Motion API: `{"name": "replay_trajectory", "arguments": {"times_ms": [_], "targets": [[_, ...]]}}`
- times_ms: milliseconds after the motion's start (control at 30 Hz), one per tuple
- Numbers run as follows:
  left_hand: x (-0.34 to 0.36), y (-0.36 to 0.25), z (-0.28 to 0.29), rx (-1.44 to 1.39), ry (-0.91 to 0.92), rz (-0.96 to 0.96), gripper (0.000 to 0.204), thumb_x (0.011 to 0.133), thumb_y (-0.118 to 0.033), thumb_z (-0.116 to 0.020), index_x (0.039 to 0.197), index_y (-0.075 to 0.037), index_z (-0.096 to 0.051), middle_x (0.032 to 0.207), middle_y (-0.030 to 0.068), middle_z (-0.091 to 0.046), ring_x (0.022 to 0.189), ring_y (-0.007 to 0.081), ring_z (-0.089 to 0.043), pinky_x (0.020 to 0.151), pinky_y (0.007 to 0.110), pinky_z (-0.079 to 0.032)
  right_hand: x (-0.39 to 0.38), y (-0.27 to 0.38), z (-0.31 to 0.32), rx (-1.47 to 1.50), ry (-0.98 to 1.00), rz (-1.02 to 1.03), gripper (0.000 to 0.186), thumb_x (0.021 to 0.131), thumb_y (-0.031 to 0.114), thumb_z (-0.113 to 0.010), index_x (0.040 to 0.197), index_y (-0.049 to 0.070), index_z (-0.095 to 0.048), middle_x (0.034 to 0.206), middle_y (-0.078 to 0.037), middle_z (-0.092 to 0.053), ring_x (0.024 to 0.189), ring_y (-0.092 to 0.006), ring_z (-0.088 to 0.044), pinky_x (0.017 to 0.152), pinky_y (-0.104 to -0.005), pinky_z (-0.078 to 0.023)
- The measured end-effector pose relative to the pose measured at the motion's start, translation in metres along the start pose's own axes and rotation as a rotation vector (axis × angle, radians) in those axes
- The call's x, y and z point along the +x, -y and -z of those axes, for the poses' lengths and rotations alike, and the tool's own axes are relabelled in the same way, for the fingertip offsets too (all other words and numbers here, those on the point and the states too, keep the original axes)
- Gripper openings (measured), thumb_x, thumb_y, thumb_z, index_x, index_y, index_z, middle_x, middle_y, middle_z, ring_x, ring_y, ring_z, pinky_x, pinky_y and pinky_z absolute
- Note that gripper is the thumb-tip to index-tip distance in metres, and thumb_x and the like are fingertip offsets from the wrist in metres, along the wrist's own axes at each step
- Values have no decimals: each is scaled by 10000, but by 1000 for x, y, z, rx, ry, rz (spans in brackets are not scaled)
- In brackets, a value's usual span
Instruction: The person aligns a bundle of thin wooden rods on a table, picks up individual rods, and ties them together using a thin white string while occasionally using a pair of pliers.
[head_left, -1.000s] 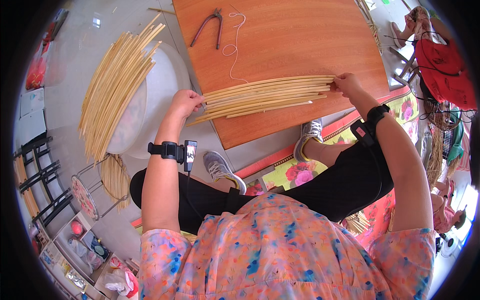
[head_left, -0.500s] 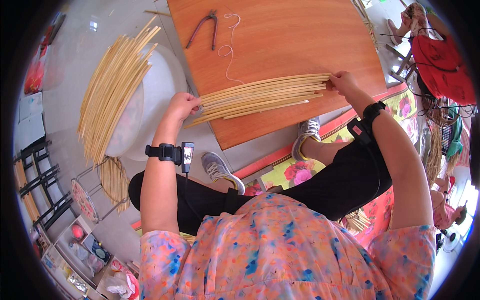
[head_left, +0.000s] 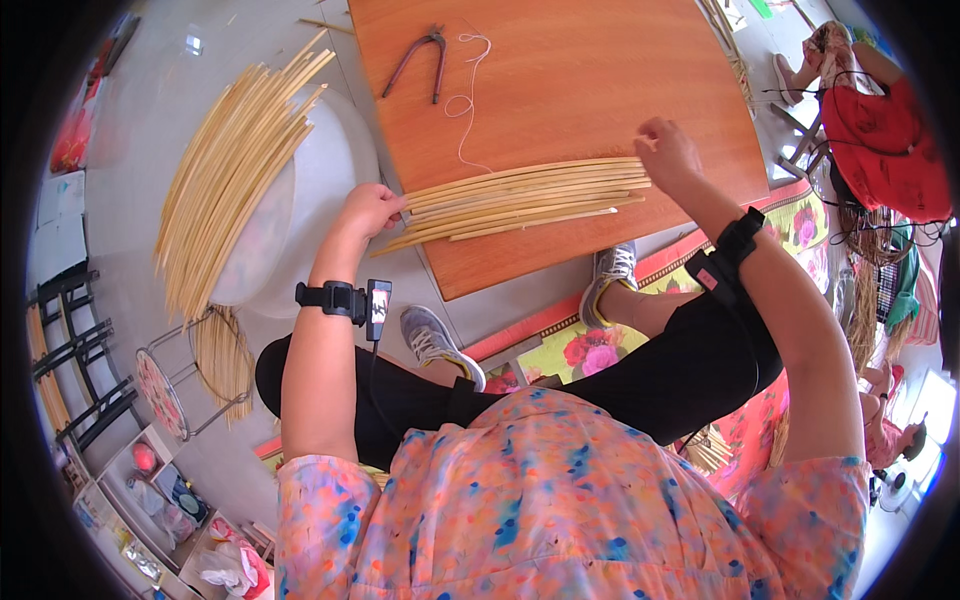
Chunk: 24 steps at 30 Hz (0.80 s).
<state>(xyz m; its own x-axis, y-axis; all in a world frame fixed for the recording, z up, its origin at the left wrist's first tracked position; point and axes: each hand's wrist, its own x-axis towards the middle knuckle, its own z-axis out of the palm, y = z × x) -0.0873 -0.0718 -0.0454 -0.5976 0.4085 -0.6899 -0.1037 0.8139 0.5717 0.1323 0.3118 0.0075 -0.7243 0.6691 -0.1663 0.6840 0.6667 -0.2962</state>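
A row of pale wooden sticks (head_left: 530,190) lies side by side along the near edge of the orange-brown wooden board (head_left: 560,80). My left hand (head_left: 370,208) pinches their left ends. My right hand (head_left: 668,155) is raised just above the right ends, fingers bent and slightly apart, with nothing visible in them. Farther up on the board are pincers (head_left: 437,65) with dark red handles and a loose white string (head_left: 470,120).
More sticks (head_left: 225,170) lean over a pale round stool (head_left: 325,170) at left, above a wire-framed stool (head_left: 165,395). Shelves (head_left: 150,490) stand lower left. A floral mat (head_left: 590,355) lies beneath my legs. At right are red fabric (head_left: 880,150) and other people (head_left: 880,430).
My right hand has let go of the sticks' right ends and moved up and slightly left. My left hand stays at the left ends.
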Motion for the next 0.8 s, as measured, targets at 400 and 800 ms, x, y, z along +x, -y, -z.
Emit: {"name": "replay_trajectory", "arguments": {"times_ms": [400, 800], "targets": [[-3, -4, -2, 38, 9, -10, 254, 862, -232, -669, 857, 22, -675, 712, 74, -660, 612, 151, -599, 575, 318, -474, -65, 115, -62, -1, 145, 298, 201, 843, 175, -606, 1020, 84, -637, 1085, -127, -598, 1107, -317, -544, 897, -426, -483], [2, 9, -3, -152, 55, 22, 222, 847, -205, -704, 910, 4, -665, 727, 53, -649, 608, 128, -584, 540, 287, -437, -68, 63, -69, 37, -236, -16, 194, 831, 160, -642, 1015, 99, -634, 1049, -114, -600, 1061, -318, -553, 870, -444, -481]]}}
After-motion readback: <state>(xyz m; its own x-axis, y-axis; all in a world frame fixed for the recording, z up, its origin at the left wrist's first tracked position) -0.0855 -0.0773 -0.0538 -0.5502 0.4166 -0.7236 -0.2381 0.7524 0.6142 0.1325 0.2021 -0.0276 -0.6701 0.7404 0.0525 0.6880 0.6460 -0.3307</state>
